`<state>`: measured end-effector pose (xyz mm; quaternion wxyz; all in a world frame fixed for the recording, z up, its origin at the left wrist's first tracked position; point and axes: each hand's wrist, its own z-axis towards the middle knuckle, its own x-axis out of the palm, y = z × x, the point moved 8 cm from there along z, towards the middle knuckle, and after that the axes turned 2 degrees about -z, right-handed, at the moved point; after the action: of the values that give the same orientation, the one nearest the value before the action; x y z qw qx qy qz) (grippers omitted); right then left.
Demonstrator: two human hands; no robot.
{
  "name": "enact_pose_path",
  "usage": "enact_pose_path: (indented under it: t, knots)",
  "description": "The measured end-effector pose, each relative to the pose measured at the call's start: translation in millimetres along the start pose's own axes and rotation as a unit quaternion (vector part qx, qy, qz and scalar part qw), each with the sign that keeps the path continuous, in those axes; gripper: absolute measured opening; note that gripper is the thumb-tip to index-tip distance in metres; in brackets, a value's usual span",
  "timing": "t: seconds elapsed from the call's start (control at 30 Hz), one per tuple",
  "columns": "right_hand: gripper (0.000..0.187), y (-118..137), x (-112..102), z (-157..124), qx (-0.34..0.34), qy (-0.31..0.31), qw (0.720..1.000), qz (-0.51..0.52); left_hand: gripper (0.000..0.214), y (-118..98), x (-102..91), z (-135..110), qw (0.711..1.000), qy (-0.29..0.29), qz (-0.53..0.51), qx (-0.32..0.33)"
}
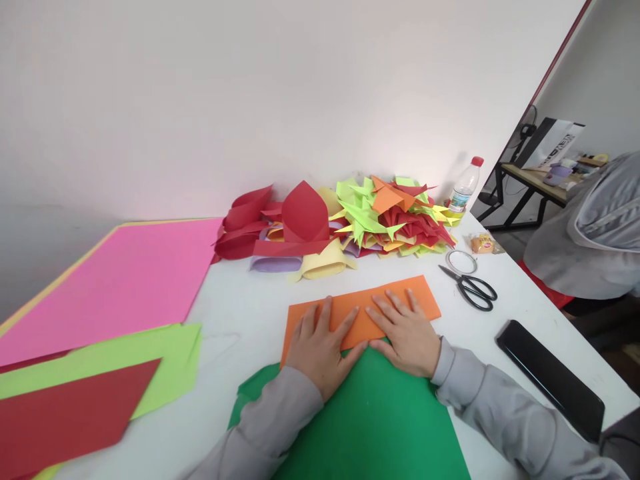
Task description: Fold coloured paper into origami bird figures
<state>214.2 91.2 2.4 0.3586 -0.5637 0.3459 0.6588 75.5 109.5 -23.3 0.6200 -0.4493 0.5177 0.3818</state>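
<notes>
A folded orange paper strip lies on the white table, partly over a green sheet. My left hand lies flat on the strip's left half with fingers spread, open. Pressed flat on the strip's middle is my right hand, fingers stretched out, open. Both wrists rest on the green sheet. Grey sleeves cover both forearms.
A pile of folded red, yellow, green and orange paper shapes sits behind. Black scissors, a tape ring, a water bottle and a black phone lie right. Pink, lime and red sheets lie left. Another person in grey sits right.
</notes>
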Motion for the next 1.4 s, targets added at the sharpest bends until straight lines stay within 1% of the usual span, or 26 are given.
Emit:
enact_pose_path:
  t: [0.07,0.17,0.27,0.37,0.5,0.63,0.73,0.83,0.93,1.07,1.17,1.27,1.4]
  knots:
    - [0.060,3,4,0,-0.006,0.021,1.000,0.013,0.063,0,-0.3,0,1.000,-0.005,-0.003,0.002]
    - [0.066,5,5,0,-0.006,0.040,0.999,0.016,0.065,0,0.5,0,1.000,-0.006,-0.007,0.005]
    - [0.071,11,7,0,-0.031,0.068,0.997,0.028,0.066,1,1.9,0,1.000,0.000,-0.007,0.004]
    - [0.074,15,12,-1,-0.041,0.101,0.993,0.048,0.063,1,2.6,1,1.000,0.004,-0.003,0.004]
    - [0.076,14,15,-1,-0.037,0.116,0.991,0.063,0.059,2,2.7,1,1.000,-0.005,-0.003,0.008]
    - [0.074,14,10,-3,-0.034,0.101,0.993,0.047,0.059,0,0.7,0,1.000,-0.015,-0.001,0.016]
    - [0.070,12,5,-5,-0.019,0.079,0.996,0.035,0.061,0,-0.3,0,1.000,-0.006,0.004,0.010]
    - [0.071,6,4,-8,0.001,0.069,0.997,0.032,0.061,-1,-1.8,0,1.000,-0.002,0.008,0.010]
    - [0.072,-7,3,-9,0.030,0.052,0.998,0.017,0.061,-1,-2.5,1,1.000,0.001,0.021,0.011]
    - [0.073,-37,2,-12,0.093,0.026,0.995,-0.026,0.062,1,0.5,0,0.999,0.014,0.031,0.006]
    - [0.071,-55,4,-15,0.111,0.026,0.992,-0.044,0.063,4,2.7,0,1.000,0.012,0.024,0.007]
    - [0.070,-61,6,-17,0.105,0.026,0.993,-0.043,0.063,5,4.3,0,1.000,0.005,0.017,0.009]
    - [0.070,-59,4,-16,0.100,0.021,0.994,-0.032,0.063,5,4.4,0,1.000,-0.003,0.012,0.014]
